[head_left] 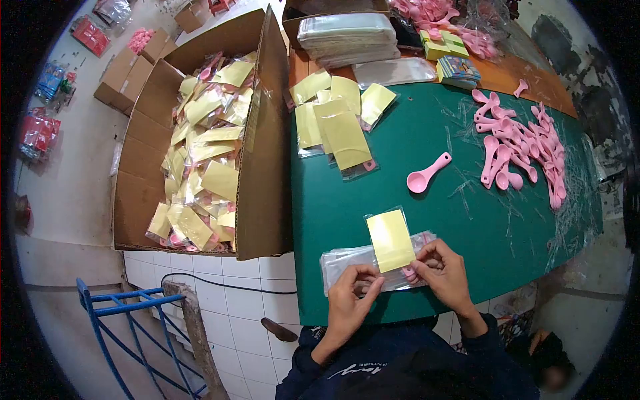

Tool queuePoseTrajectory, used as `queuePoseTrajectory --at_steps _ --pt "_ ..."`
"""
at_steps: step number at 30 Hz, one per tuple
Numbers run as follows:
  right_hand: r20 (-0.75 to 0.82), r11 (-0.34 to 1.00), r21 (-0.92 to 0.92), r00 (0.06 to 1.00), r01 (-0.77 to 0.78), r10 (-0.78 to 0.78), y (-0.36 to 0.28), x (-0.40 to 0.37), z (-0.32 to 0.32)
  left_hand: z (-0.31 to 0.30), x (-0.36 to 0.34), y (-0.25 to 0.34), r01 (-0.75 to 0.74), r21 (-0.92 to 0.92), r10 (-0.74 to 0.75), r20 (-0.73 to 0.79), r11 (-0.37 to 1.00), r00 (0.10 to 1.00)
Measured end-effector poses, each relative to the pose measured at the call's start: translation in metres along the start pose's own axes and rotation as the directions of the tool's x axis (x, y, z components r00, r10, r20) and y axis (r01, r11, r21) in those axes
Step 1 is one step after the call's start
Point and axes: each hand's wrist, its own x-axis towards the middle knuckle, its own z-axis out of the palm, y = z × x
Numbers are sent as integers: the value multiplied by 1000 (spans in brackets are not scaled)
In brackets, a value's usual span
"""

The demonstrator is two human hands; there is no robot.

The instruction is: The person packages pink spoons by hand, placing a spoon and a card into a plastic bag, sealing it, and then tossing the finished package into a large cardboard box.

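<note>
A clear bag with a yellow card (391,240) lies over a stack of clear plastic bags (337,265) near the front edge of the green table. My left hand (353,297) is closed at the packet's lower left corner. My right hand (441,272) pinches its lower right corner, where a bit of a pink spoon shows. A single pink spoon (429,173) lies above, to the right. Several finished-looking yellow-card packets (343,133) lie at the table's upper left. A pile of pink spoons (510,143) is at the right.
A tall cardboard box (263,153) full of yellow-card packets stands left of the table. Bundled clear bags (347,37) and small card stacks (458,70) sit at the back. Plastic scraps (570,220) lie along the right edge. A blue metal frame (137,303) stands at lower left.
</note>
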Motion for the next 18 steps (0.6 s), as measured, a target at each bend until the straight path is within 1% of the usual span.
queuePoseTrajectory --at_steps 2,3,5,8,9,11,12,14,15,16,17,18 --pt "-52 999 -26 998 33 -34 -2 0 2 3 -1 4 -10 -55 8 -43 998 999" --pt "-36 999 -23 999 30 -30 -3 0 2 4 -1 5 -17 -82 11 -64 997 998" --pt "-6 1000 -15 1000 23 -23 -3 -1 1 2 -2 0 4 -39 -4 -8 999 1000" --pt "41 978 -192 996 86 -79 -1 -2 -2 -3 -3 -2 49 5 -49 112 999 993" --pt "65 974 -213 995 82 -70 -2 -3 -3 -6 -3 -1 65 18 -67 157 998 985" --pt "112 964 -253 992 81 -54 -8 -5 -5 -10 -2 3 67 -26 -60 212 997 975" --pt "166 938 -321 983 126 -76 -15 -4 -9 -12 -2 6 68 -47 -54 240 997 969" --pt "276 868 -446 956 220 -101 -37 7 -21 -17 5 18 81 -96 -54 256 992 965" --pt "259 801 -507 942 319 -212 -41 17 -28 -20 10 26 92 -122 -57 262 988 963" --pt "251 719 -565 914 406 -319 -46 31 -36 -25 22 38 37 -85 -13 267 996 964" --pt "256 587 -647 863 487 -435 -50 50 -44 -30 37 47 -72 -33 78 241 997 967" --pt "271 436 -718 795 542 -542 -52 71 -53 -32 56 52 -292 108 270 182 950 945"
